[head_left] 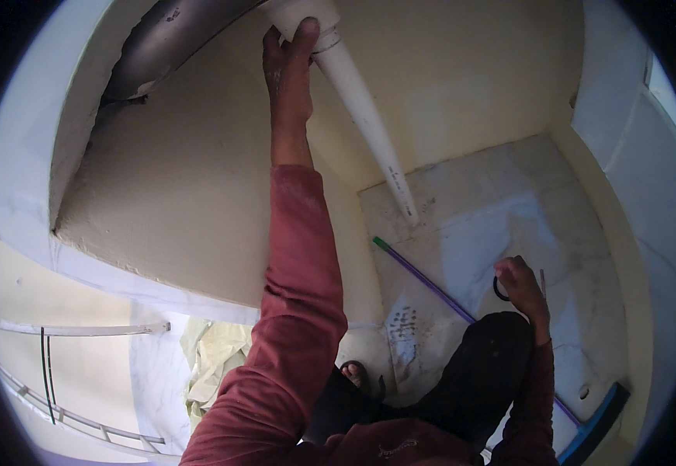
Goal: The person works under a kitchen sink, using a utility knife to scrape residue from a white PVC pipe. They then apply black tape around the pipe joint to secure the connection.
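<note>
My left arm reaches up, and my left hand [287, 66] wraps its thumb and fingers round a white plastic drain fitting [299, 12] beside the underside of a metal sink [171, 58]. From that fitting a white plastic pipe [369, 128] slants down to the marble-patterned floor. Low on the right, near my bent knee, my right hand [520, 286] is closed on a thin black ring [499, 290]. A thin rod-like thing [543, 281] shows just beyond its fingers; whether the hand holds it I cannot tell.
A squeegee with a purple handle [423, 276] and blue-black head [598, 423] lies across the floor [501, 210], partly under my leg. Cream walls close in behind the pipe. At lower left are a ladder [90, 419] and a crumpled pale sheet [218, 353].
</note>
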`<state>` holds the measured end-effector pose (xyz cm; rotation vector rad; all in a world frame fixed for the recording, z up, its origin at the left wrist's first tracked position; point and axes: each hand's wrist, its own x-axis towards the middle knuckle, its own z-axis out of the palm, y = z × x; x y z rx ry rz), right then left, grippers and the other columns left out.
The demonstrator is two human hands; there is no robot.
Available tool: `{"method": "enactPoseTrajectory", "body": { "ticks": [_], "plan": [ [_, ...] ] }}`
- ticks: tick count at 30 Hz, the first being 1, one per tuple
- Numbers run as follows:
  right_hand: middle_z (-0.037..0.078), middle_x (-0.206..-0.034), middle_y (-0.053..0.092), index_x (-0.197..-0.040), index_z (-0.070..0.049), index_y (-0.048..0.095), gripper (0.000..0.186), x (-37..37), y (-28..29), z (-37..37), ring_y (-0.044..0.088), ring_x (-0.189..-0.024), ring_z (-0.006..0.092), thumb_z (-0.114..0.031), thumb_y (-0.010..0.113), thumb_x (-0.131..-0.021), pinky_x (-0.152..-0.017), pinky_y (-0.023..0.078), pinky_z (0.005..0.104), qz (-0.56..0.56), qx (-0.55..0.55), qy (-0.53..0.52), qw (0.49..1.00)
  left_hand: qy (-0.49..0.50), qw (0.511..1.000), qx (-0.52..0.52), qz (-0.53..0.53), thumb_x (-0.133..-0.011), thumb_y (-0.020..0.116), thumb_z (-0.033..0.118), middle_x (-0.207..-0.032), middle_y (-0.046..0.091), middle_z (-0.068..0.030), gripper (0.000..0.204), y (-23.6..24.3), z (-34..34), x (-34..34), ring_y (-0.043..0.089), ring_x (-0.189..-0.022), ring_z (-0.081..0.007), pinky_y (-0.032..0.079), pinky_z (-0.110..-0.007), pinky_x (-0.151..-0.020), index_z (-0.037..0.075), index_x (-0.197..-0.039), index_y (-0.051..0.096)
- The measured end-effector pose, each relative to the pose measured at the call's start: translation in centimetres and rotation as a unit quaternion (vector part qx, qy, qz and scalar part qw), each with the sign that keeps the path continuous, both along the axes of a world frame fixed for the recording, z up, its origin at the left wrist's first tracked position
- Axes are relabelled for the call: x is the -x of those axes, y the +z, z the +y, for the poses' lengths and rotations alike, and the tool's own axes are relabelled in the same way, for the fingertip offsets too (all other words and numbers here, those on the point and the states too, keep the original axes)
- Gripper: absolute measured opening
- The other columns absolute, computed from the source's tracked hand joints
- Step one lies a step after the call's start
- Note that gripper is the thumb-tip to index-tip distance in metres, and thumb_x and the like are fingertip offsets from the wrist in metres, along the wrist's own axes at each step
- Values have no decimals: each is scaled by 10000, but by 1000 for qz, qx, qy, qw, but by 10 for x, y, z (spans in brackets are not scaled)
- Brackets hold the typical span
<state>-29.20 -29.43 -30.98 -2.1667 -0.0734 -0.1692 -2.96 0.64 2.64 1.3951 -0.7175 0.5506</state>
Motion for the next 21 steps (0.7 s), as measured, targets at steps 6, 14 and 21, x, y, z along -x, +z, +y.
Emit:
{"method": "enactPoseTrajectory", "body": {
  "ticks": [6, 14, 21],
  "plan": [
    [149, -1012, 618, -1090, -18, 623, 207, -8, 27, -4, 618, -954, 299, -178, 577, -968, -854, 486, 381, 6, -32, 19, 999, 15, 1000, -9, 22, -912, 683, 341, -1165, 614, -112, 541, 5, -12, -3, 664, -997, -250, 535, -408, -882, 38, -1305, 468],
    [109, -1008, 607, -1116, -27, 638, 225, -56, 130, 39, 604, -945, 213, -197, 604, -973, -848, 482, 321, -45, -99, 149, 983, -7, 1000, 6, 25, -866, 742, 317, -1073, 637, -98, 521, 2, -13, -8, 614, -924, -182, 495, -340, -855, 9, -1221, 518],
    [86, -909, 583, -1111, -25, 651, 232, -56, 325, 96, 606, -856, 223, -195, 617, -956, -786, 496, 331, -282, -50, 179, 941, 155, 984, -93, -3, -942, 642, 310, -1289, 586, -170, 519, -14, 2, -26, 582, -1146, -267, 440, -401, -1022, 2, -1335, 503]
  ]
}}
